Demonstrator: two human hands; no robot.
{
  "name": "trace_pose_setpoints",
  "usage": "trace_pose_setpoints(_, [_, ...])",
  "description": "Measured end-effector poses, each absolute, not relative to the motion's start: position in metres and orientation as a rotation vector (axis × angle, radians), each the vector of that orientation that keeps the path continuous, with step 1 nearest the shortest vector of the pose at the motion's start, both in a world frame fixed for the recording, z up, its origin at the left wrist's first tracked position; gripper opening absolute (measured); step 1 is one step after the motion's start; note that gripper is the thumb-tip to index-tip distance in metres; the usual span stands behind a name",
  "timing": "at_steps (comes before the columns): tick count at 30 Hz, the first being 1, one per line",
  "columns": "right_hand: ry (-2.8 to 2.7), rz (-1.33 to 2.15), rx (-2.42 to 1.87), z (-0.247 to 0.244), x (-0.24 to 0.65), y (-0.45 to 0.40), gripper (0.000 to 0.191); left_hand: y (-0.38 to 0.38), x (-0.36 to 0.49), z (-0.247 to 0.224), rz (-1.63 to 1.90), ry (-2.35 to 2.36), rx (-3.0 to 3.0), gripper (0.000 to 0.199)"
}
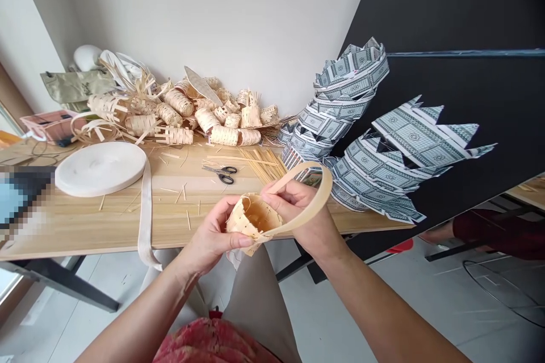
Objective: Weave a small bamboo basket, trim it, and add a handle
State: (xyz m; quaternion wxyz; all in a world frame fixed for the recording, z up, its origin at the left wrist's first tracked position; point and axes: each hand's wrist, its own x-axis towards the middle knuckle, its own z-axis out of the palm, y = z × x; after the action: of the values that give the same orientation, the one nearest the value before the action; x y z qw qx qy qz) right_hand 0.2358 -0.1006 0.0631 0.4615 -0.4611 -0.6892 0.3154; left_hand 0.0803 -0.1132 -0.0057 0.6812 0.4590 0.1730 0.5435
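A small woven basket [238, 219] of pale strips is held over my lap at the table's front edge, its open mouth tilted up toward the right. My left hand [215, 231] grips its left side, with the thumb across the lower front. A wide pale strip [320, 198] leaves the basket's lower rim and loops up over my right hand [304, 212]. The thumb and fingers of my right hand are pinched on the strip's other end at the basket's right rim.
Behind lie black scissors [225, 174], thin sticks [266, 165] and a pile of woven baskets [179, 103]. A white webbing roll [101, 167] sits on the left of the table [170, 227]. Stacked patterned paper pieces [370, 167] lean at right. Another person's leg [451, 229] shows far right.
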Motion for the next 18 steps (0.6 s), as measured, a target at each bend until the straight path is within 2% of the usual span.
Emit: trace_pose_setpoints(18, [-1.718, 0.604, -1.166, 0.0596, 0.2305, -0.0993, 0.012, -0.114, 0.0819, -0.0096, 1.215, 0.454, 1.047, 0.052])
